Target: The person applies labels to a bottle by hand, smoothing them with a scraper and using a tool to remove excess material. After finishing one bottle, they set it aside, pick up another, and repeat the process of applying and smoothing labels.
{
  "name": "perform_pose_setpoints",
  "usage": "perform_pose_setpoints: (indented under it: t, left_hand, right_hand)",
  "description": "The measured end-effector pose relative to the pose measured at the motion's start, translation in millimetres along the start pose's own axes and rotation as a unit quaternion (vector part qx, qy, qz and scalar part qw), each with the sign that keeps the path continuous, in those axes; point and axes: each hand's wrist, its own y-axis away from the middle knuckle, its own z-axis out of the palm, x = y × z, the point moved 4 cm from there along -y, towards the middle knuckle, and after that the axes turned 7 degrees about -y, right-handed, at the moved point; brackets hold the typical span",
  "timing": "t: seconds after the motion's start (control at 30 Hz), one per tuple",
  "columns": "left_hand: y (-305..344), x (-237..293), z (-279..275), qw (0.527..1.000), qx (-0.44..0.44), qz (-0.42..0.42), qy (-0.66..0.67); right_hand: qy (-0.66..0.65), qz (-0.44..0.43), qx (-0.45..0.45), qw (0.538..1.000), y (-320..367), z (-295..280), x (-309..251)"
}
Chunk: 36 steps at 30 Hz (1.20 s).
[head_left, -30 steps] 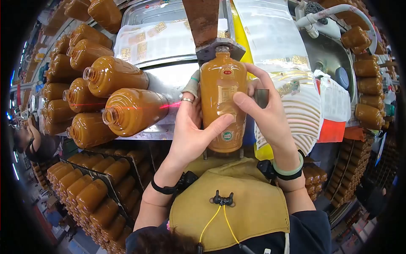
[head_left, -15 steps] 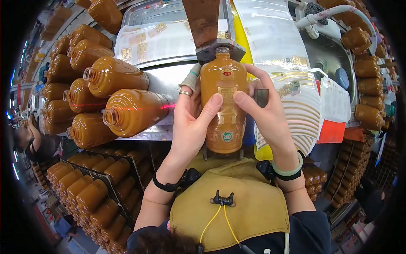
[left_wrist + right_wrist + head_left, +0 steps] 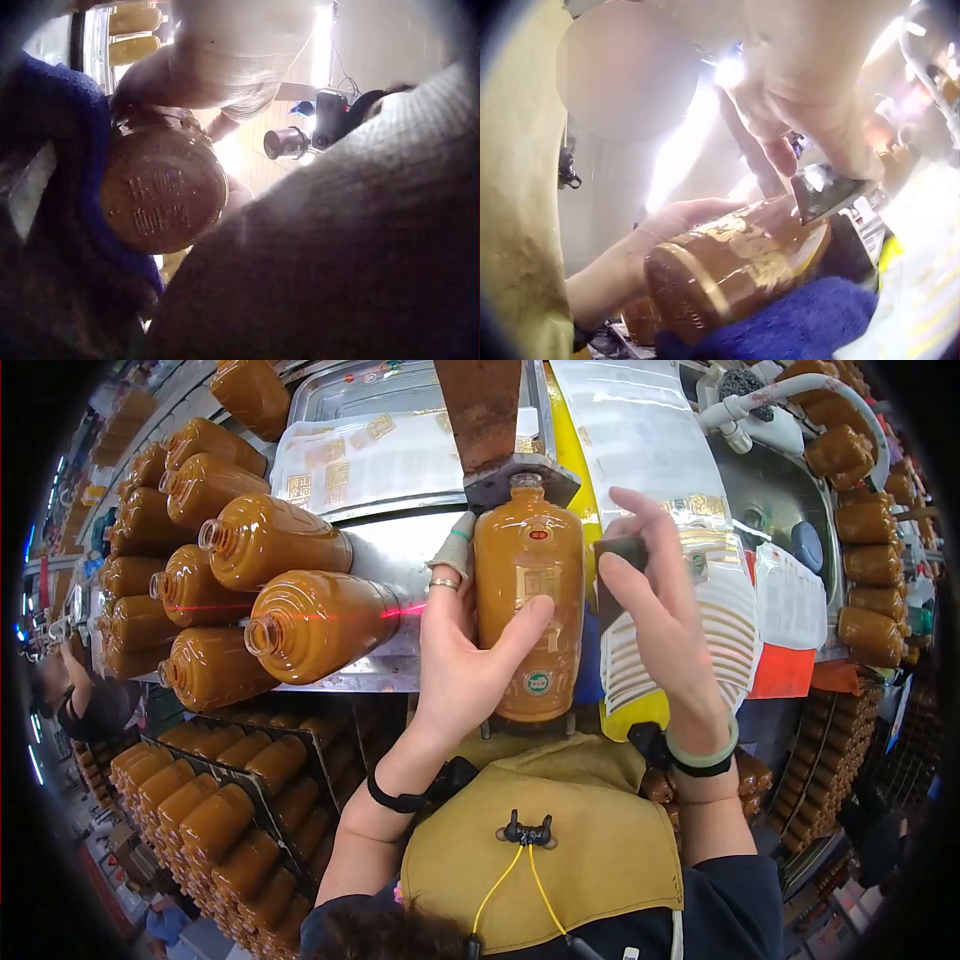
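An amber-brown glass bottle (image 3: pixel 552 650) lies on its back, neck against a metal stop (image 3: pixel 490 488) and base toward the person. It bears a red oval mark, a gold label and a green round mark. My left hand (image 3: pixel 455 665) grips its left side, thumb across the front; a finger has a pale fabric cover. To the right, my right hand (image 3: pixel 665 610) stands off the bottle and pinches a dark flat scraper-like plate (image 3: pixel 826 196) between thumb and fingers. In the right wrist view, blue cloth (image 3: pixel 795 319) lies beneath the bottle. The left wrist view shows the bottle's embossed base (image 3: pixel 165 199).
Several similar bottles (image 3: pixel 325 625) lie on the metal table at left. Sheets of gold labels (image 3: pixel 335 470) are on a tray behind; a sheet with curved gold strips (image 3: pixel 690 645) lies at right, beside a sink (image 3: pixel 800 495). A brown post (image 3: pixel 485 415) rises behind the stop.
My right hand has left the bottle's right side and moved right with the flat plate. My left thumb slid off the label, then back across the bottle's front. The bottle stays in place.
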Motion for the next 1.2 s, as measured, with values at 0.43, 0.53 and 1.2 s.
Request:
perform_pose_setpoints:
  t: [0.43, 0.53, 1.2]
  left_hand:
    - [13, -1, -4, 1.000, -0.014, -0.017, -0.018]
    - [16, -4, -1, 1.000, -0.005, -0.022, -0.004]
    - [19, -7, -11, 0.996, -0.031, -0.038, 0.081]
  right_hand:
    - [0.352, -0.338, -0.053, 0.871, -22, 14, -79]
    - [0.188, -0.233, -0.038, 0.953, -19, 4, -47]
    - [0.317, -0.472, -0.119, 0.814, 8, 17, -55]
